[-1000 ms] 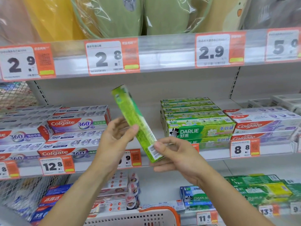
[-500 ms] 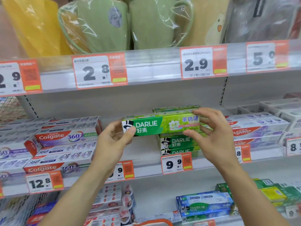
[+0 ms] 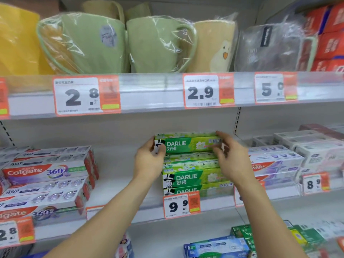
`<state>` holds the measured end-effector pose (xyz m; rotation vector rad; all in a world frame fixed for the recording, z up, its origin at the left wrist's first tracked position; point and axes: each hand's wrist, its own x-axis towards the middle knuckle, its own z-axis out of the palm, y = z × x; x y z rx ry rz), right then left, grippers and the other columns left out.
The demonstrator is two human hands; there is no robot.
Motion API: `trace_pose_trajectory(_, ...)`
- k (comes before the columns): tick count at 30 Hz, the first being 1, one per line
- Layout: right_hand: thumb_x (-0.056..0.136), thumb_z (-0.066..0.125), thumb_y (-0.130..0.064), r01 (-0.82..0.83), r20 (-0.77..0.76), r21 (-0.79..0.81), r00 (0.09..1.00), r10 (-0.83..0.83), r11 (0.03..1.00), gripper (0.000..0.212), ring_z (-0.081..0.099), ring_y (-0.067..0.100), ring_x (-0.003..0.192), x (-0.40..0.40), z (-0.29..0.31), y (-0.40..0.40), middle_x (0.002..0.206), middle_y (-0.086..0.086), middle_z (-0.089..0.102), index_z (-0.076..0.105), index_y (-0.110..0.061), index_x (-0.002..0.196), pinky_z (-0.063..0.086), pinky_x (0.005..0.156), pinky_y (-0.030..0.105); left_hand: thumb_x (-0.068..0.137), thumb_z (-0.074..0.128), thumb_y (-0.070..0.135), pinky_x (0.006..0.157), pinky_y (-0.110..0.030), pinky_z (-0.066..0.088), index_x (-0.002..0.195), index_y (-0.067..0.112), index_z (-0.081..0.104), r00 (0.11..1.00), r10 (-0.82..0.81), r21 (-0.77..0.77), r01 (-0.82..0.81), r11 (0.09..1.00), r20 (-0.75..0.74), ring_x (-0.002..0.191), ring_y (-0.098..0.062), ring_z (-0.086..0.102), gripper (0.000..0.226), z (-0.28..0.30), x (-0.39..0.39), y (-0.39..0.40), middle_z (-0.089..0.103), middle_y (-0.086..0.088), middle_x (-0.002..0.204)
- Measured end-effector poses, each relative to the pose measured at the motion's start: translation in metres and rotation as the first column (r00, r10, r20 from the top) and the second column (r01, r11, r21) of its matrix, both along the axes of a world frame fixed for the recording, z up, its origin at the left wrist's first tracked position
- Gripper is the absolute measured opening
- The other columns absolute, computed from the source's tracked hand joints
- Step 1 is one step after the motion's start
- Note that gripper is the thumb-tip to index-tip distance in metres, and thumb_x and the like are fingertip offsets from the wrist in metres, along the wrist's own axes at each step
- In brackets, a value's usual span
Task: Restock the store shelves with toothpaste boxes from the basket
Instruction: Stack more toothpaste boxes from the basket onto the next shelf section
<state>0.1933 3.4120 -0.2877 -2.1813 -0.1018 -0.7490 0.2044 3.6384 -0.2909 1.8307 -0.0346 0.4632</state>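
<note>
A green Darlie toothpaste box (image 3: 188, 145) lies level on top of the stack of green Darlie boxes (image 3: 193, 178) on the middle shelf (image 3: 119, 214). My left hand (image 3: 149, 161) grips its left end, thumb over the front face. At the right end my right hand (image 3: 230, 159) pinches the box with fingers curled over its top and front. The basket is out of view.
Colgate 360 boxes (image 3: 46, 172) are stacked to the left, purple Colgate boxes (image 3: 273, 162) to the right. Bare shelf lies between the Colgate 360 boxes and the Darlie stack. Wrapped cups (image 3: 96, 43) stand on the shelf above. More toothpaste boxes (image 3: 216, 247) sit on the lower shelf.
The box was tilted upright in front of me, then turned level, and both hands have carried it back and to the right onto the Darlie stack. The view has tilted upward.
</note>
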Motion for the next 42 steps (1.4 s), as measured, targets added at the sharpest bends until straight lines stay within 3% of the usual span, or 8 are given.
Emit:
trace_pose_trajectory(7, 0.098, 0.056, -0.01, 0.021, -0.067, -0.246, 0.997, -0.039, 0.969, 0.042, 0.064, 0.031, 0.107, 0.014, 0.003, -0.003, 0.136, 0.012, 0.06, 0.058, -0.018, 0.139, 0.047, 0.089, 0.029, 0.096, 0.053, 0.01, 0.09, -0.034, 0.057, 0.141, 0.04, 0.05, 0.975, -0.169, -0.112, 0.154, 0.982, -0.146, 0.095, -0.009, 0.072, 0.054, -0.015, -0.003, 0.001, 0.075, 0.014, 0.106)
trace_pose_trajectory(12, 0.097, 0.056, -0.01, 0.1, -0.115, -0.216, 0.985, -0.127, 0.971, 0.045, 0.055, 0.019, 0.07, 0.016, 0.004, -0.004, 0.112, 0.014, 0.066, 0.057, -0.021, 0.14, 0.043, 0.071, 0.023, 0.093, 0.054, 0.012, 0.1, -0.043, 0.053, 0.15, 0.049, 0.029, 0.938, -0.255, -0.032, 0.255, 0.966, -0.234, 0.106, -0.011, 0.069, 0.072, -0.015, 0.0, 0.006, 0.071, 0.022, 0.116)
trace_pose_trajectory(15, 0.095, 0.058, -0.011, 0.101, -0.118, -0.219, 0.985, -0.129, 0.97, 0.047, 0.065, 0.03, 0.091, 0.014, 0.002, -0.001, 0.115, 0.015, 0.067, 0.056, -0.019, 0.141, 0.05, 0.082, 0.032, 0.094, 0.053, 0.017, 0.102, -0.039, 0.052, 0.152, 0.044, 0.026, 0.921, -0.287, -0.006, 0.297, 0.955, -0.264, 0.11, -0.009, 0.067, 0.071, -0.012, -0.002, 0.008, 0.068, 0.021, 0.123)
trace_pose_trajectory(19, 0.09, 0.061, -0.004, 0.184, 0.125, -0.084, 0.977, -0.173, 0.979, 0.04, 0.062, 0.029, 0.104, 0.002, 0.001, 0.006, 0.124, 0.013, 0.058, 0.061, -0.012, 0.129, 0.052, 0.09, 0.041, 0.1, 0.054, 0.01, 0.083, -0.002, 0.045, 0.119, 0.044, 0.05, 0.953, -0.267, -0.01, 0.268, 0.963, -0.141, 0.098, 0.016, 0.061, 0.039, 0.0, -0.029, 0.005, 0.062, 0.032, 0.107)
trace_pose_trajectory(24, 0.087, 0.068, 0.0, -0.047, 0.392, -0.061, 0.917, 0.067, 0.997, 0.022, 0.061, 0.011, 0.084, -0.047, 0.001, 0.059, 0.096, 0.0, 0.061, 0.066, -0.01, 0.106, 0.051, 0.073, 0.024, 0.094, 0.064, 0.011, 0.082, -0.02, 0.053, 0.112, 0.024, 0.063, 0.987, 0.043, -0.033, -0.038, 0.999, 0.158, 0.092, -0.006, 0.064, 0.023, -0.02, -0.091, 0.046, 0.068, 0.009, 0.103)
trace_pose_trajectory(30, 0.086, 0.073, -0.013, -0.611, -0.245, -0.1, 0.78, 0.576, 0.785, 0.021, 0.065, 0.008, 0.077, -0.098, -0.085, 0.131, 0.096, -0.005, 0.065, 0.068, -0.016, 0.106, 0.046, 0.068, 0.011, 0.096, 0.061, 0.027, 0.066, -0.028, 0.05, 0.082, 0.02, 0.064, 0.991, -0.054, 0.085, 0.065, 0.994, -0.126, 0.067, -0.015, 0.064, 0.016, -0.117, -0.179, 0.122, 0.067, -0.001, 0.072)
trace_pose_trajectory(34, 0.084, 0.078, -0.022, -0.713, -0.672, -0.023, 0.53, 0.517, 0.701, 0.024, 0.065, 0.01, 0.068, -0.111, -0.174, 0.169, 0.09, -0.009, 0.064, 0.068, -0.017, 0.105, 0.054, 0.072, 0.027, 0.094, 0.063, 0.016, 0.068, -0.032, 0.051, 0.08, 0.028, 0.063, 0.857, -0.041, 0.249, 0.194, 0.949, -0.514, 0.066, -0.011, 0.062, 0.019, -0.231, -0.207, 0.175, 0.066, 0.006, 0.07)
trace_pose_trajectory(42, 0.075, 0.087, -0.015, -0.568, -0.938, 0.195, 0.13, 0.322, 0.799, 0.026, 0.067, 0.021, 0.089, -0.167, -0.335, 0.23, 0.077, -0.003, 0.063, 0.068, -0.01, 0.09, 0.056, 0.092, 0.043, 0.086, 0.071, 0.019, 0.071, -0.028, 0.043, 0.087, 0.02, 0.053, 0.534, 0.099, 0.299, 0.302, 0.905, -0.84, 0.089, -0.027, 0.065, 0.018, -0.378, -0.285, 0.213, 0.059, 0.001, 0.081)
